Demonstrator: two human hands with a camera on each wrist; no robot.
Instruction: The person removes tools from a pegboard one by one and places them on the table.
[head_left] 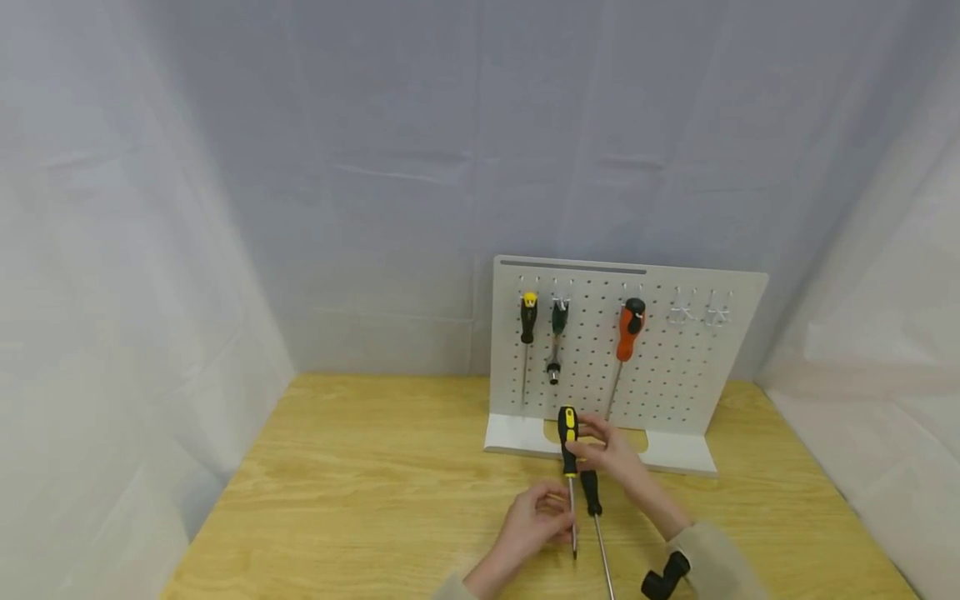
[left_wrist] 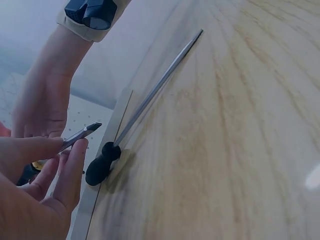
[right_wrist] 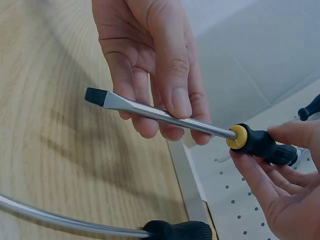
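Both hands hold one flat-blade screwdriver (head_left: 569, 442) with a black and yellow handle, above the table in front of the pegboard. My left hand (head_left: 532, 523) pinches its steel shaft (right_wrist: 165, 115) between thumb and fingers, back from the dark tip. The right hand (head_left: 606, 454) grips the handle near its yellow collar (right_wrist: 239, 136). Upright in the head view, the screwdriver has its handle toward the board and its tip toward me. Just below lies a second screwdriver (head_left: 592, 493) with an all-black handle, its long shaft resting on the wooden table (left_wrist: 215, 150).
A white pegboard (head_left: 585, 350) stands at the back right. On it hang a black screwdriver with a yellow cap (head_left: 528, 317), a dark green-handled socket driver (head_left: 559, 318) and an orange screwdriver (head_left: 630, 329). Bare wire hooks (head_left: 682, 312) are at its right. White curtains (head_left: 375, 208) surround the table.
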